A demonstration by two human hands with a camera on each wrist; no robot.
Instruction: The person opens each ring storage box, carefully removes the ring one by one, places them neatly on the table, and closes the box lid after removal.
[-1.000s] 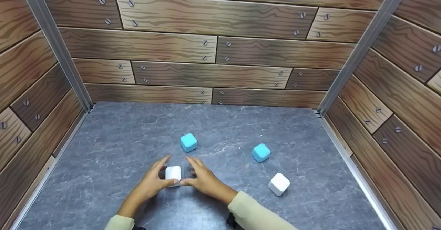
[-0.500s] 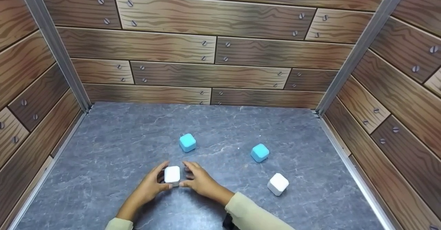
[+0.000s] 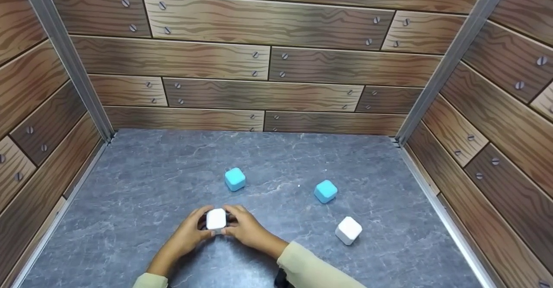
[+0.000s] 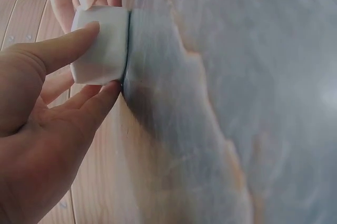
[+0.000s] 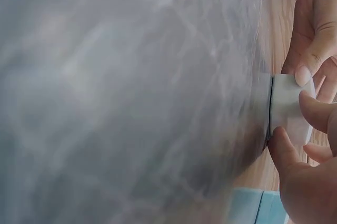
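A white cube with rounded edges [image 3: 216,219] stands on the grey marbled surface, low and left of centre in the head view. My left hand [image 3: 189,232] holds its left side, thumb on the near face, as the left wrist view shows on the white cube [image 4: 108,50]. From the other side my right hand [image 3: 249,228] grips the same cube, its thumb also at the near face in the right wrist view, where the white cube [image 5: 286,100] rests on the surface. The far fingers of both hands are partly hidden.
A cyan cube [image 3: 235,179] lies just beyond the hands. Further right are another cyan cube [image 3: 325,191] and a second white cube [image 3: 348,231]. Wood-patterned walls [image 3: 268,63] with metal corner strips enclose the grey surface [image 3: 142,171] at the back and both sides.
My right hand has moved left and closed onto the white cube, where a gap showed before. The left thumb has slid left along the near face. The other cubes stay put.
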